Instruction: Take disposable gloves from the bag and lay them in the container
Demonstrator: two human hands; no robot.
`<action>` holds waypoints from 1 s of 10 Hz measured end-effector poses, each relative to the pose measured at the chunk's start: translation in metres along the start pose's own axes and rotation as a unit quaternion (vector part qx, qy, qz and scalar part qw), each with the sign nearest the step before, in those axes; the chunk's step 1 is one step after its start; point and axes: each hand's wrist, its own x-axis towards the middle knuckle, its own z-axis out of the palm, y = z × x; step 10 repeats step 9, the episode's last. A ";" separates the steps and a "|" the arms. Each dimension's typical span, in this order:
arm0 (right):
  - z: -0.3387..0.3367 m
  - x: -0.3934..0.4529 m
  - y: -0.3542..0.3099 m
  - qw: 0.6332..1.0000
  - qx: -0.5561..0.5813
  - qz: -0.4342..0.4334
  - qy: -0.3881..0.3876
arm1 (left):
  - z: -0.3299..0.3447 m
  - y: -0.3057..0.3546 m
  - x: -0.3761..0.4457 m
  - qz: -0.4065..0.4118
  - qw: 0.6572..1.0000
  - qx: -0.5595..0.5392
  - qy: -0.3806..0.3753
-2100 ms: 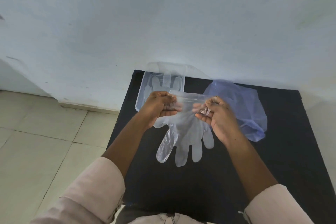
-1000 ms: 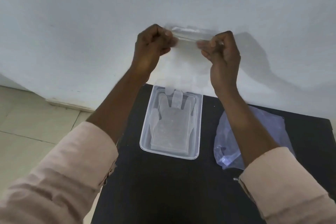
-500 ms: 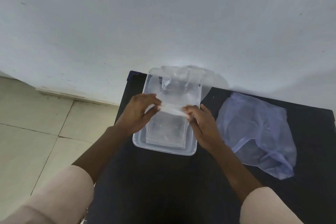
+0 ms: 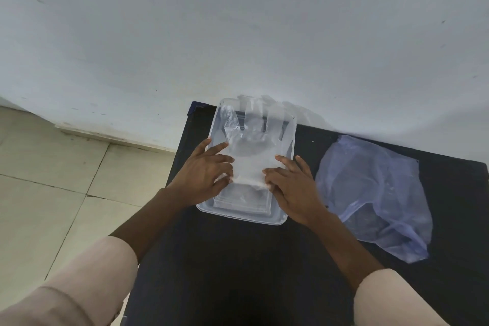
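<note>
- Step in hand: laying one clear, thin-film disposable glove [image 4: 252, 152] into the shallow, clear rectangular plastic container [image 4: 289, 140]; judged to be the smoothing-down stage of the placement.
- Left hand [image 4: 205, 174]: fingers spread and mostly flat, pressing on the left side of the glove near its cuff; not closed around anything.
- Right hand [image 4: 293, 188]: likewise spread, fingertips resting on the glove's right edge at the cuff; whether the thumb pinches the film underneath cannot be told.
- Glove, position: lies lengthways in the container, cuff toward the person, finger sleeves pointing to the wall; the sleeve tips overhang the far rim and touch the pale wall [image 4: 238, 34].
- Glove, material: translucent, crinkled film, limp, with light glare on the folds; it will likely cling and shift when released.
- Container contents: a flat stack of similar clear gloves appears beneath, its squared edges showing near the front rim; number cannot be told.
- Container, build: rounded corners, raised lip, semi-rigid, glossy.
- Bag: soft, bluish translucent plastic bag [image 4: 375, 193], crumpled and slack, lying on the desk to the right of the container, apart from it.
- Desk: matt black flat-topped desk [image 4: 238, 272], set against the wall.
- Next move, as judged: lift both hands off gently so the film stays flat, tuck the overhanging sleeves inside the rim, then reach right to the bag for another glove.
</note>
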 end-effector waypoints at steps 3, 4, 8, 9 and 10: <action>-0.007 0.000 -0.004 0.998 -0.040 -0.017 -0.046 | -0.004 0.001 -0.001 0.012 0.997 0.038 -0.059; -0.010 0.000 -0.003 0.995 -0.047 -0.015 -0.089 | -0.007 -0.001 -0.001 0.036 0.994 0.060 -0.082; -0.026 0.005 -0.009 0.973 -0.103 0.006 -0.206 | -0.014 0.003 0.002 0.048 0.984 0.112 -0.128; -0.028 0.007 -0.016 0.966 -0.112 0.018 -0.232 | -0.016 0.002 0.001 0.055 0.983 0.108 -0.138; -0.028 0.007 -0.016 0.966 -0.112 0.018 -0.232 | -0.016 0.002 0.001 0.055 0.983 0.108 -0.138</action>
